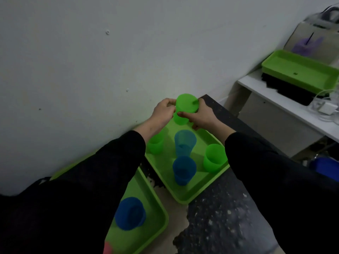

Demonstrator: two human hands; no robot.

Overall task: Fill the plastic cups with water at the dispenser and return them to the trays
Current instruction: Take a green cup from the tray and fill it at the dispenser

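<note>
A green plastic cup is held above the far end of a green tray, gripped from both sides by my left hand and my right hand. On that tray stand two more green cups, a light blue cup and a darker blue cup. A second green tray lies nearer me, partly under my left sleeve, with a blue cup on it. I cannot tell whether the cups hold water.
The trays sit on a dark speckled counter against a white wall. At the right a white shelf carries another green tray on a black base, with a beige machine behind and cables beside it. A blue bin sits below.
</note>
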